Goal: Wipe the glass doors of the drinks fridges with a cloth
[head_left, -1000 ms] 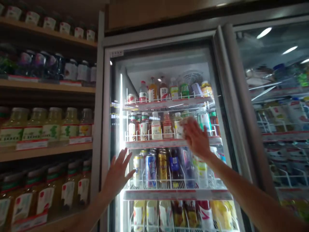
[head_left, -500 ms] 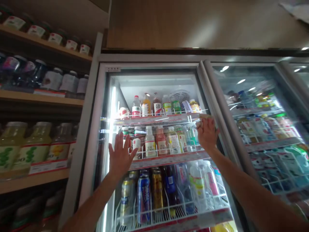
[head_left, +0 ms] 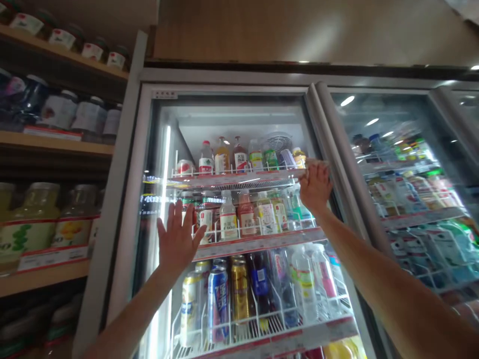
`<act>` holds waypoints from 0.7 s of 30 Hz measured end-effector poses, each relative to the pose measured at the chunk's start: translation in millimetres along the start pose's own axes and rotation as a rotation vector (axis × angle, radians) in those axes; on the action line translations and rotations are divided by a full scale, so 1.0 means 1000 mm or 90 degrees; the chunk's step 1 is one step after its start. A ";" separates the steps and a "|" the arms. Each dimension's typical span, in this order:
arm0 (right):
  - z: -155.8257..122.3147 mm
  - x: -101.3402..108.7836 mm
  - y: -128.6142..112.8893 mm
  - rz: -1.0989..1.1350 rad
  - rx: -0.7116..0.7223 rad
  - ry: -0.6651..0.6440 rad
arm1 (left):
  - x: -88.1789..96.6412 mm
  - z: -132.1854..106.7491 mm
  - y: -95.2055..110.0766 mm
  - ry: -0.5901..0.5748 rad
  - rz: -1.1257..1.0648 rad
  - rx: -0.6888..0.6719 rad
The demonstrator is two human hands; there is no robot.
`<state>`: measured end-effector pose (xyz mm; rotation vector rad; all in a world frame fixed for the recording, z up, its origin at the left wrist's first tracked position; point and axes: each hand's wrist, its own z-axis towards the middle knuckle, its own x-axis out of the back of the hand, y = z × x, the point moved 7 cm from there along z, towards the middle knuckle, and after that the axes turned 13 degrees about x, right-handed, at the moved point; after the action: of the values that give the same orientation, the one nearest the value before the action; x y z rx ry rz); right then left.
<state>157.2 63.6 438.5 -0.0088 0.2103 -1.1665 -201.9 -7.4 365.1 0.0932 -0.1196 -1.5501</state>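
A glass-fronted drinks fridge point(head_left: 224, 89) fills the middle of the view. My left hand point(head_left: 177, 239) is open, fingers spread and palm flat towards the glass, level with the middle shelf of bottles point(head_left: 247, 214). My right hand point(head_left: 315, 187) is raised to the right end of the top shelf point(head_left: 239, 179), beside the door's right frame. Its fingers are curled over a thin edge there. I cannot tell whether that edge is the shelf rail or the door. Cans point(head_left: 217, 299) stand on the shelf below my left hand.
A second glass-door fridge point(head_left: 404, 199) with drinks stands to the right. Wooden shelves point(head_left: 56, 144) on the left hold rows of jars and juice bottles point(head_left: 33, 219). A wooden panel runs above the fridges.
Both hands rose along the fridge front. My right hand went from the middle shelf's height to the top shelf's right end and curled its fingers. The view tilted upward.
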 end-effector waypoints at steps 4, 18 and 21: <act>-0.017 -0.018 -0.101 0.071 0.322 -0.077 | -0.002 -0.021 0.019 0.013 -0.061 0.023; -0.178 0.097 0.132 0.259 0.225 0.077 | -0.074 -0.369 0.290 -0.764 -0.514 0.176; -0.192 0.106 0.167 0.305 0.106 0.058 | -0.085 -0.399 0.356 -0.819 -0.619 0.490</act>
<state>316.4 52.8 213.6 0.2302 0.1819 -0.7036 203.3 78.2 16.6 -0.3074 -1.9154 -2.1959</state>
